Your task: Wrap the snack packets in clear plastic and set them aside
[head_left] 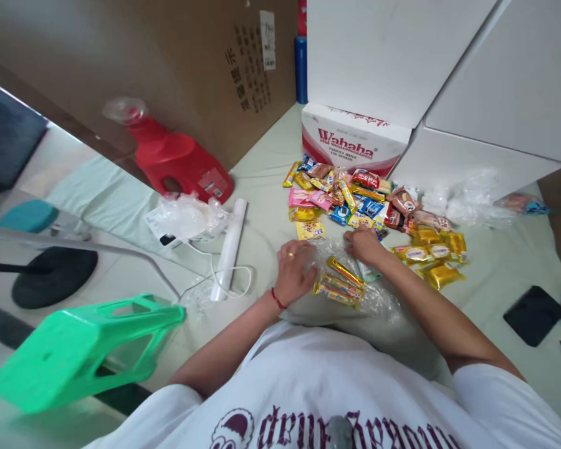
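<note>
A clear plastic bag (383, 300) lies in front of my body, with several yellow-wrapped snack bars (339, 285) in it. My left hand (297, 269) is curled on the bag's left edge, a ring on one finger and a red cord at the wrist. On the bag's far right edge, my right hand (365, 245) is closed with its fingertips pinched together. Just beyond both hands spreads a pile of small wrapped snacks (341, 193). Yellow snack packs (432, 252) lie to the right of my right forearm.
Behind the pile stands a Wahaha water carton (350, 140) against white cabinets (369, 50). A red jug (177, 156), crumpled plastic (187, 215), a white roll (230, 249) and a green stool (88, 349) are on the left. Rightward lie more plastic bags (477, 199) and a black flat object (533, 315).
</note>
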{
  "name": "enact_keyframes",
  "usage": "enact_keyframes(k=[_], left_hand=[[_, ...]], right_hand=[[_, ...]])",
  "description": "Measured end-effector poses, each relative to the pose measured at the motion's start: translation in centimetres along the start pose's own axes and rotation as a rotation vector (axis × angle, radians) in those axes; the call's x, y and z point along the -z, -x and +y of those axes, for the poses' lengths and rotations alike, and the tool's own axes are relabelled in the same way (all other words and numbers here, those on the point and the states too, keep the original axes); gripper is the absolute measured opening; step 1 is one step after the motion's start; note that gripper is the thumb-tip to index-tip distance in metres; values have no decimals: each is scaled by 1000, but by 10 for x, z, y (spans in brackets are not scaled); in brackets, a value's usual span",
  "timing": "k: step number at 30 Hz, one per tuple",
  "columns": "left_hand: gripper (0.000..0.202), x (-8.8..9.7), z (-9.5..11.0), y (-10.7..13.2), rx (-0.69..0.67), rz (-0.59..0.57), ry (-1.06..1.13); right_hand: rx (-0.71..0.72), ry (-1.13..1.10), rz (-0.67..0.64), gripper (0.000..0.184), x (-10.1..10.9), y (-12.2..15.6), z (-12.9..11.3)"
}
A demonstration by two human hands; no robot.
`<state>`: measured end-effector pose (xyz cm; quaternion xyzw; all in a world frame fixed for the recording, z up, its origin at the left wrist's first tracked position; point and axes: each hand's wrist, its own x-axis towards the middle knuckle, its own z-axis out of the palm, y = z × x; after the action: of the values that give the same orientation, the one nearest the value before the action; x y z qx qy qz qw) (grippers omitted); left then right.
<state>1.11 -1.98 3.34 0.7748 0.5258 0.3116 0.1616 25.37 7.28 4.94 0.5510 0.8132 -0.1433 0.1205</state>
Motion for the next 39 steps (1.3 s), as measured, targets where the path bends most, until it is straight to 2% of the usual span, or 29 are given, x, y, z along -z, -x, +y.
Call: enact_keyframes(k=[3,6,9,12,15,18,21,24,27,29,31,35,37,39], left_hand=[[51,-6,15,-12,-256,-234,18],[52,-15,18,-26,-343,-407,-8],[56,-17,15,-29,-420,-491,-35],[40,-13,11,-23,-454,-522,-55],[24,-10,11,-17,-399,-510,-73],[20,-12,15,-13,-298,-472,-109],[19,-17,20,-4,-97,-340,-149],[47,-27,22,8,182,-113,-183],[73,-38,19,16,318,16,-174],[84,-38,11,18,365,1,-150],[82,-30,-3,17,366,-96,-93],[71,4,-35,12,154,-384,254],[62,18,-42,10,235,-400,415],[52,24,-40,9,410,-332,439]], right_hand=[[33,-25,-8,17,-1,-1,2],[66,-42,7,17,1,5,4],[85,-43,41,20,3,9,5],[129,-37,70,20,6,9,3],[173,-12,68,20,12,13,-1],[168,-4,74,20,21,26,-6],[238,-63,122,24,24,49,-12],[336,-122,151,30,11,76,-19],[442,-117,118,34,-16,100,-29],[522,-135,97,41,-36,111,-36],[584,-177,87,50,-52,117,-40],[534,-168,25,61,-62,121,-45],[486,-145,-6,64,-59,121,-47],[470,-143,-19,59,-54,122,-48]])
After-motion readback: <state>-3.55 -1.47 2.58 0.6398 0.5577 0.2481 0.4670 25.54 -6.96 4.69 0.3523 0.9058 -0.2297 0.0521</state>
